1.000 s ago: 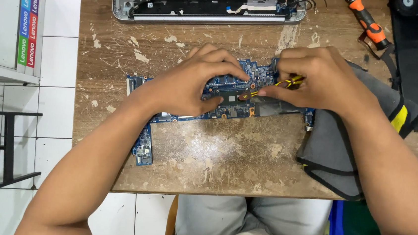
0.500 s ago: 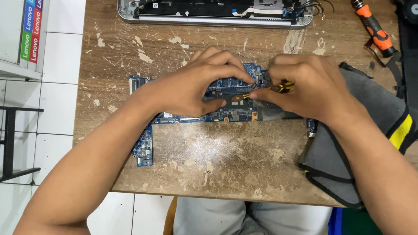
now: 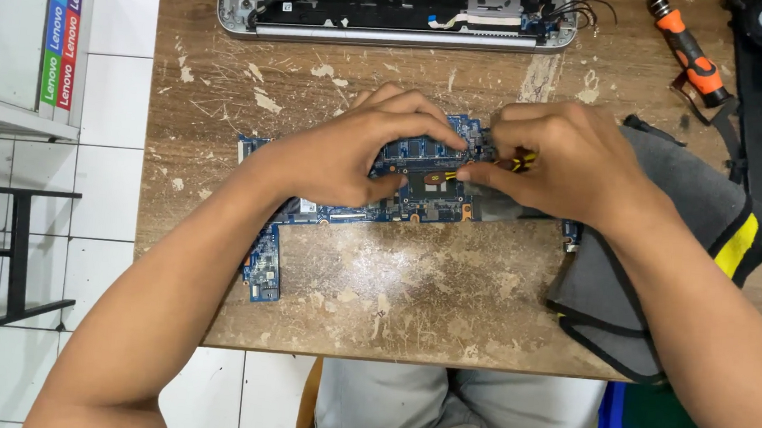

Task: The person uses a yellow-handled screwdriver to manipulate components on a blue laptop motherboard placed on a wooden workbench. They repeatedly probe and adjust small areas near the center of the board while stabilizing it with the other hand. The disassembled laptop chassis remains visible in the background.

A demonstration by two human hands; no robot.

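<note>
Blue and L-shaped, a bare laptop circuit board (image 3: 345, 204) lies flat on the scarred wooden desk (image 3: 411, 289), its short leg hanging toward the near edge at the left and its long arm running under both of the person's hands. The left hand (image 3: 349, 153) is spread across the board's middle, fingers curled over the far edge and thumb on the near side, apparently pinning it so it cannot slide. Just right of it, the right hand (image 3: 566, 161) is closed in a pinch around a small tool with a yellow-and-black handle (image 3: 519, 161), its tip hidden between the fingers above the board; the tight grip suggests fine work on a small part. That forearm rests on a folded grey cloth with a yellow stripe (image 3: 669, 237), which cushions the desk's right side. Along the far edge sits an opened silver laptop shell (image 3: 397, 7), its insides exposed, and further right an orange-handled screwdriver (image 3: 688, 48) lies set aside within reach, well apart from the hands.
</note>
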